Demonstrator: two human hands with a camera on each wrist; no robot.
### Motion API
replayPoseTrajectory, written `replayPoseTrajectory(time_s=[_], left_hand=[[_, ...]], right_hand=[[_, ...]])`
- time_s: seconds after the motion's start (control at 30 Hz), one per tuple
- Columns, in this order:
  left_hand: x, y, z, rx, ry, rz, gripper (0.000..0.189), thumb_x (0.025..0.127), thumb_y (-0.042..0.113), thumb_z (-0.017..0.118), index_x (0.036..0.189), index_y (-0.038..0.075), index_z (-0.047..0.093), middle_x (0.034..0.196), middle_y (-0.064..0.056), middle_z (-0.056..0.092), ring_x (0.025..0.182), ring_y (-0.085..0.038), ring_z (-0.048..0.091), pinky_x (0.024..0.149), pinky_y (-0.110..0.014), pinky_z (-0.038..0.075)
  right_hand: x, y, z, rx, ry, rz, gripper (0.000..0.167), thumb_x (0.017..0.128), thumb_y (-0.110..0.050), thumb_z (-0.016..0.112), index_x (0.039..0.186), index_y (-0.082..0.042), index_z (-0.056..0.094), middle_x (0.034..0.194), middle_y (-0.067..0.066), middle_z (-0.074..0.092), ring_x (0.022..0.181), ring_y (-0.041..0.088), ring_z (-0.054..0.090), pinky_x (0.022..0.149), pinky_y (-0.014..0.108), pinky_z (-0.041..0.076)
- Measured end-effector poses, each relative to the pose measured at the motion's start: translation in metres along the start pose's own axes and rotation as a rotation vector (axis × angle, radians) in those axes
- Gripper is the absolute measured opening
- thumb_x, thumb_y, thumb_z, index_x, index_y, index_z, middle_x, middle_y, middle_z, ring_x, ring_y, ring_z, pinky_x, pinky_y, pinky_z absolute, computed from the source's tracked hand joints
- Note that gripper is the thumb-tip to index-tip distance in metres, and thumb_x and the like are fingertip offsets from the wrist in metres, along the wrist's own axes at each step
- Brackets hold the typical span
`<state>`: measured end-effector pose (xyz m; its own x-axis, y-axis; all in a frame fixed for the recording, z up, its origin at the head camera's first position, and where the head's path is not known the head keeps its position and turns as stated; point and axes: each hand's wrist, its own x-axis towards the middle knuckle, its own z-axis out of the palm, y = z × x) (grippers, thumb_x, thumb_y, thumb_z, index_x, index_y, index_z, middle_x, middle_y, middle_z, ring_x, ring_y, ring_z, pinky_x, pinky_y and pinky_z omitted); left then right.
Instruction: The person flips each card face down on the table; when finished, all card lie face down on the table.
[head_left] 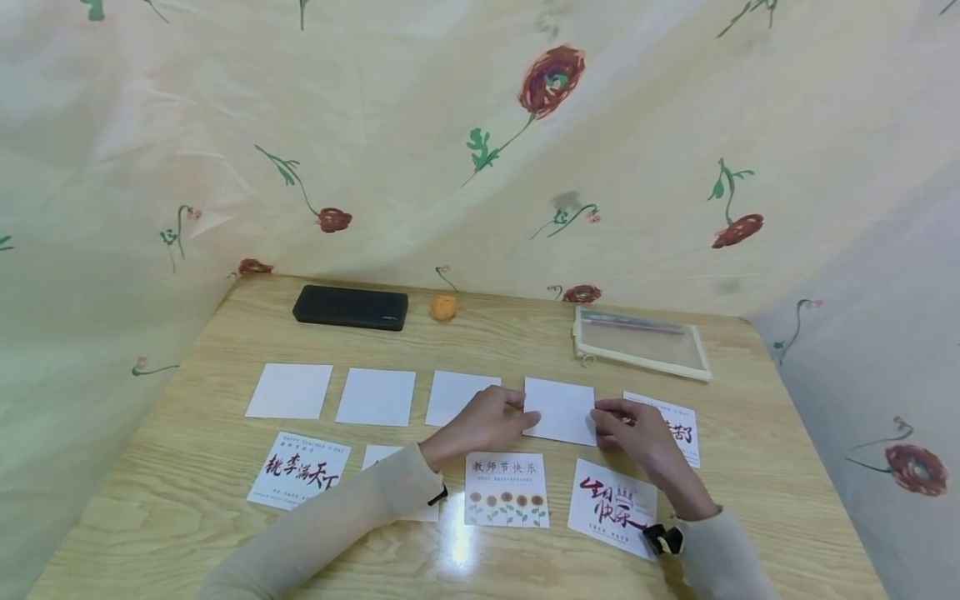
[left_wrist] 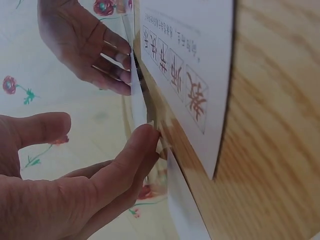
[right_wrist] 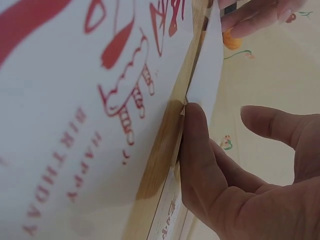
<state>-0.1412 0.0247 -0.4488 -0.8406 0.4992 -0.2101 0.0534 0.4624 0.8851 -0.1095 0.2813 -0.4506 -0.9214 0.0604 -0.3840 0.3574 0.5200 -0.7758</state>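
A blank white card (head_left: 558, 411) lies between my two hands in the back row. My left hand (head_left: 480, 425) touches its left edge with the fingertips. At the opposite edge are the fingertips of my right hand (head_left: 633, 433). Both wrist views show each thumb held apart from the fingers, and the card (right_wrist: 206, 65) appears nearly edge-on at the right fingertips. Partly behind my right hand lies a card with red script (head_left: 686, 429). A blank card (head_left: 457, 392) is partly covered by my left hand.
Two more blank cards (head_left: 375, 397) lie farther left. The front row holds several printed cards, including a sunflower card (head_left: 507, 500) and a red birthday card (head_left: 600, 517). Along the back are a black case (head_left: 350, 307), an orange lump (head_left: 443, 307) and a clear pouch (head_left: 637, 342).
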Motion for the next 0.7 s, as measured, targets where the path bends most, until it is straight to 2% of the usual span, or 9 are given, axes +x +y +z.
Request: replayPoseTrajectory(time_s=[0.07, 0.1, 0.17, 0.2, 0.23, 0.27, 0.33, 0.53, 0.7], left_hand=[[-0.0003, 0.0004, 0.0003, 0.010, -0.007, 0.012, 0.041, 0.105, 0.028, 0.061, 0.070, 0.015, 0.043, 0.056, 0.008, 0.029, 0.051, -0.008, 0.023, 0.056, -0.024, 0.026], [-0.0003, 0.0002, 0.0004, 0.015, -0.012, 0.016, 0.040, 0.105, 0.028, 0.060, 0.072, 0.012, 0.044, 0.057, 0.006, 0.028, 0.052, -0.010, 0.022, 0.056, -0.025, 0.026], [-0.0011, -0.0002, 0.0005, 0.020, -0.012, 0.009, 0.034, 0.105, 0.030, 0.060, 0.086, 0.002, 0.063, 0.066, 0.001, 0.056, 0.058, -0.011, 0.050, 0.062, -0.026, 0.044], [-0.0015, -0.0004, 0.0005, 0.021, -0.014, 0.002, 0.035, 0.105, 0.032, 0.060, 0.100, -0.002, 0.069, 0.080, -0.005, 0.069, 0.071, -0.014, 0.064, 0.071, -0.029, 0.053], [-0.0018, -0.0006, 0.0005, 0.021, -0.014, -0.009, 0.040, 0.105, 0.033, 0.061, 0.114, -0.004, 0.071, 0.100, -0.011, 0.076, 0.092, -0.020, 0.072, 0.084, -0.034, 0.059], [-0.0024, -0.0007, 0.0005, 0.017, -0.016, -0.021, 0.046, 0.105, 0.035, 0.061, 0.128, -0.004, 0.068, 0.121, -0.016, 0.075, 0.113, -0.026, 0.071, 0.097, -0.040, 0.059], [-0.0032, -0.0007, 0.0005, 0.009, -0.019, -0.041, 0.060, 0.104, 0.038, 0.061, 0.149, -0.002, 0.054, 0.152, -0.019, 0.057, 0.142, -0.034, 0.055, 0.115, -0.049, 0.049], [-0.0032, -0.0014, 0.0018, 0.009, -0.022, -0.030, 0.063, 0.104, 0.042, 0.061, 0.151, 0.001, 0.052, 0.149, -0.018, 0.060, 0.128, -0.032, 0.065, 0.105, -0.048, 0.056], [-0.0024, -0.0019, 0.0041, -0.024, 0.013, 0.017, 0.057, 0.104, 0.039, 0.061, 0.151, 0.008, 0.054, 0.146, -0.017, 0.061, 0.124, -0.032, 0.066, 0.101, -0.048, 0.057]], right_hand=[[-0.0001, -0.0006, -0.0003, 0.000, -0.002, -0.002, 0.049, 0.106, -0.028, 0.062, 0.142, 0.004, 0.058, 0.122, 0.021, 0.065, 0.096, 0.018, 0.075, 0.080, 0.025, 0.063], [-0.0001, -0.0009, -0.0003, 0.001, -0.002, 0.000, 0.048, 0.106, -0.027, 0.062, 0.142, 0.004, 0.058, 0.121, 0.021, 0.065, 0.096, 0.018, 0.075, 0.080, 0.025, 0.063], [-0.0004, -0.0019, -0.0002, 0.006, -0.003, 0.001, 0.048, 0.106, -0.027, 0.061, 0.142, 0.005, 0.058, 0.121, 0.021, 0.065, 0.096, 0.018, 0.075, 0.080, 0.026, 0.063], [-0.0002, -0.0022, -0.0003, 0.009, -0.004, 0.000, 0.048, 0.106, -0.027, 0.061, 0.142, 0.005, 0.057, 0.121, 0.021, 0.064, 0.096, 0.019, 0.075, 0.081, 0.027, 0.063], [0.0001, -0.0024, -0.0004, 0.010, -0.006, -0.002, 0.049, 0.107, -0.028, 0.061, 0.143, 0.005, 0.057, 0.122, 0.022, 0.064, 0.097, 0.019, 0.075, 0.081, 0.027, 0.063], [0.0003, -0.0025, -0.0005, 0.012, -0.009, -0.001, 0.050, 0.107, -0.028, 0.060, 0.143, 0.005, 0.056, 0.123, 0.022, 0.064, 0.098, 0.020, 0.075, 0.082, 0.027, 0.063], [0.0007, -0.0018, -0.0009, 0.021, -0.017, -0.003, 0.051, 0.108, -0.029, 0.059, 0.145, 0.006, 0.055, 0.127, 0.025, 0.063, 0.103, 0.022, 0.074, 0.083, 0.029, 0.064], [0.0000, 0.0031, -0.0036, 0.040, -0.028, -0.005, 0.055, 0.108, -0.030, 0.058, 0.148, 0.006, 0.051, 0.140, 0.029, 0.059, 0.110, 0.024, 0.073, 0.087, 0.029, 0.064], [-0.0045, 0.0062, -0.0073, 0.034, -0.011, -0.035, 0.057, 0.107, -0.031, 0.059, 0.149, 0.007, 0.049, 0.135, 0.028, 0.062, 0.103, 0.021, 0.074, 0.085, 0.027, 0.063]])
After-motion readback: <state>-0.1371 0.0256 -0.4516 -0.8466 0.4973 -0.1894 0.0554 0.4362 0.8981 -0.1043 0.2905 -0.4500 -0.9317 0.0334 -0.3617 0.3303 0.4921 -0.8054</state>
